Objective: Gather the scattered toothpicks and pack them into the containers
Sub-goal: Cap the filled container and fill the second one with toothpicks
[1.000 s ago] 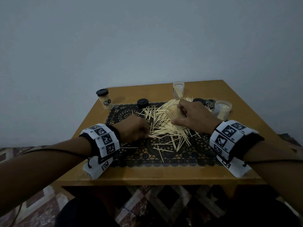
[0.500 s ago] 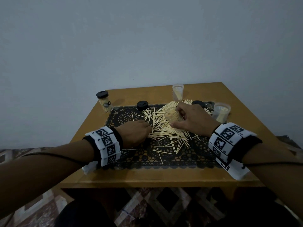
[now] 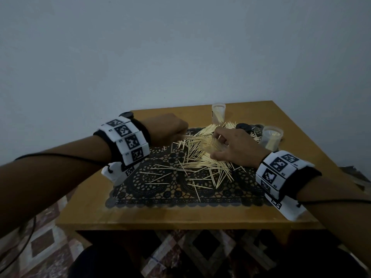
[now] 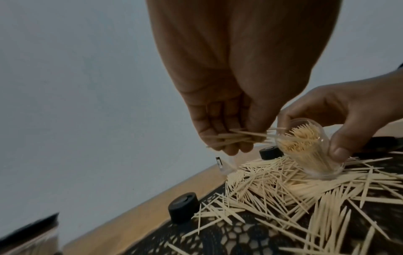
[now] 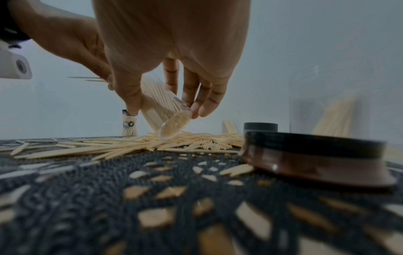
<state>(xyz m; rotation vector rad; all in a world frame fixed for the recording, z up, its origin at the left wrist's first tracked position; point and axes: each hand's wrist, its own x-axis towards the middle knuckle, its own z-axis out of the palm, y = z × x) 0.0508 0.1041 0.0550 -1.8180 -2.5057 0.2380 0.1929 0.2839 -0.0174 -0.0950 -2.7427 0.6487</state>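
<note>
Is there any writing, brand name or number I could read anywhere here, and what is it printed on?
No words or numbers can be read.
Wristbands: black-and-white square code patterns with tiny marks beside them, too small to read.
Capped container: a dark round label with a pale logo, too blurred to read.
Far open container: a small dark sticker strip, unreadable.
Black lid: embossed detail on top, no legible text.

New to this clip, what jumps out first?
The pile of loose toothpicks spread over the black lace mat mid-table. Above it, the right hand tilts a clear jar already packed with toothpicks, while the left hand pinches a small bundle at its mouth.
</note>
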